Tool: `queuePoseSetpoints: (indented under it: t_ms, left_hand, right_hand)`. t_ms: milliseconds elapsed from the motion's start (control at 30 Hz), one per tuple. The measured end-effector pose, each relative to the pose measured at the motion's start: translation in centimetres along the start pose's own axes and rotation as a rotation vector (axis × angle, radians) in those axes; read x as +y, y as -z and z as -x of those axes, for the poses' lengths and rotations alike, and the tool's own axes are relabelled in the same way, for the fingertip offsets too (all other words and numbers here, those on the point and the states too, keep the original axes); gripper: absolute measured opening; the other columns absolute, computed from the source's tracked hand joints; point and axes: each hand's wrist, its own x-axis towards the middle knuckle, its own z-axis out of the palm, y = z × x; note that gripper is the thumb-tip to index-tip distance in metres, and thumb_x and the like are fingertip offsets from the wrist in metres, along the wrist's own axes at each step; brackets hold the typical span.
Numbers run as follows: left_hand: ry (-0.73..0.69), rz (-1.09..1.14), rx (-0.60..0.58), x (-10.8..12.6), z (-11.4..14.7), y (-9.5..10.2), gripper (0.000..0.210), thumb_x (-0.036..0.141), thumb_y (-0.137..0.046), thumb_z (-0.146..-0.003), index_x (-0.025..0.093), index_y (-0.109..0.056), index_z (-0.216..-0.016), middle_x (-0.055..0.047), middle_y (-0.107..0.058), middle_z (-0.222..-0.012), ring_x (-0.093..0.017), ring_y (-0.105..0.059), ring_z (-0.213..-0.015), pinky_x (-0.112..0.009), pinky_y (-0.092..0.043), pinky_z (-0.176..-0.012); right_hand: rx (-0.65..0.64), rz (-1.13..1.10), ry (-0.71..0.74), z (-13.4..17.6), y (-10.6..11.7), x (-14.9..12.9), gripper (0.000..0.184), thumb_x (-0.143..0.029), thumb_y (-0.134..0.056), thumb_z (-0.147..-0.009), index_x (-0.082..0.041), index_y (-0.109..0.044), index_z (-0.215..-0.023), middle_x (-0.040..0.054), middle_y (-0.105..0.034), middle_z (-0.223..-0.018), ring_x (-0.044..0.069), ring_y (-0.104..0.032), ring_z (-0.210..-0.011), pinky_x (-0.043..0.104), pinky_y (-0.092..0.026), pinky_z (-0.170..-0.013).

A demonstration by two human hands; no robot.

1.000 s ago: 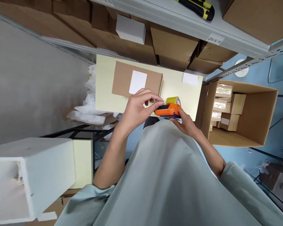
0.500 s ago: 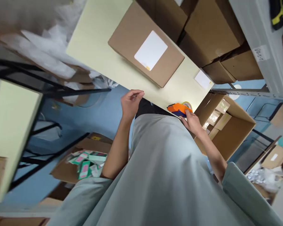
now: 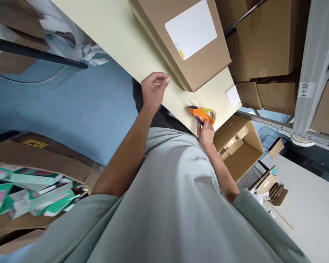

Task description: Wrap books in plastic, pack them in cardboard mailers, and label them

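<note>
My right hand (image 3: pixel 206 134) grips an orange and dark blue tape dispenser (image 3: pixel 199 113) with a yellowish tape roll (image 3: pixel 213 115) on it, low over the near edge of the pale table (image 3: pixel 120 44). My left hand (image 3: pixel 154 91) hovers by the table edge, thumb and fingertips pinched together, and no object shows between them. Just beyond it lies a closed brown cardboard box (image 3: pixel 193 71) bearing a large white label (image 3: pixel 191 29). A small white card (image 3: pixel 233 96) rests on the table to the right of the box.
An open carton (image 3: pixel 242 157) with smaller boxes inside stands past the table's right end. Brown cartons (image 3: pixel 263 47) fill the grey metal shelf (image 3: pixel 312 65) behind. At lower left, another carton (image 3: pixel 68 160) holds several green and white packets. Plastic wrapping (image 3: pixel 55 23) lies at upper left.
The view has swung and come closer to the table, so the labelled box looks larger. My right hand has carried the tape dispenser further in over the tabletop. My left hand stays pinched.
</note>
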Motion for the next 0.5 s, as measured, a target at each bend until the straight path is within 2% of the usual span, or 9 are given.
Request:
queuePoseSetpoints:
  t_ms: [100,200,367,500]
  left_hand:
    - [-0.025,0.019,0.005,0.1,-0.7,-1.2,0.045,0.069,-0.089,-0.085,0.026,-0.078,-0.097,-0.006,-0.081,-0.103,-0.02,-0.075,-0.094,-0.032,-0.061,-0.08]
    - [-0.025,0.035,0.03,0.2,-0.9,-2.2,0.043,0.068,-0.088,-0.087,0.027,-0.076,-0.096,-0.006,-0.081,-0.102,-0.021,-0.075,-0.101,-0.033,-0.062,-0.083]
    - [-0.007,0.059,0.114,0.0,-0.5,-4.2,0.048,0.072,-0.081,-0.092,0.026,-0.075,-0.104,-0.008,-0.08,-0.114,-0.025,-0.076,-0.119,-0.04,-0.064,-0.098]
    - [0.001,0.121,0.106,-0.6,0.1,-5.3,0.061,0.078,-0.066,-0.102,0.025,-0.072,-0.132,-0.011,-0.073,-0.141,-0.027,-0.07,-0.139,-0.048,-0.058,-0.12]
  right_hand:
    - [0.089,0.116,0.021,-0.3,-0.8,0.0,0.047,-0.041,-0.046,-0.117,-0.005,-0.052,-0.148,0.0277,-0.076,-0.121,0.037,-0.078,-0.115,0.051,-0.064,-0.101]
    - [0.128,0.136,0.032,-0.6,-1.2,-0.1,0.044,-0.038,-0.044,-0.118,-0.004,-0.055,-0.144,0.0279,-0.077,-0.118,0.036,-0.079,-0.112,0.05,-0.065,-0.098]
    - [0.131,0.15,0.03,-0.7,-1.2,-0.9,0.042,-0.036,-0.044,-0.117,-0.003,-0.057,-0.139,0.0301,-0.076,-0.118,0.036,-0.078,-0.112,0.049,-0.063,-0.101]
    - [0.124,0.101,0.022,-0.3,-1.6,-1.4,0.04,-0.035,-0.043,-0.117,-0.004,-0.058,-0.138,0.0279,-0.077,-0.114,0.035,-0.078,-0.108,0.047,-0.063,-0.099]
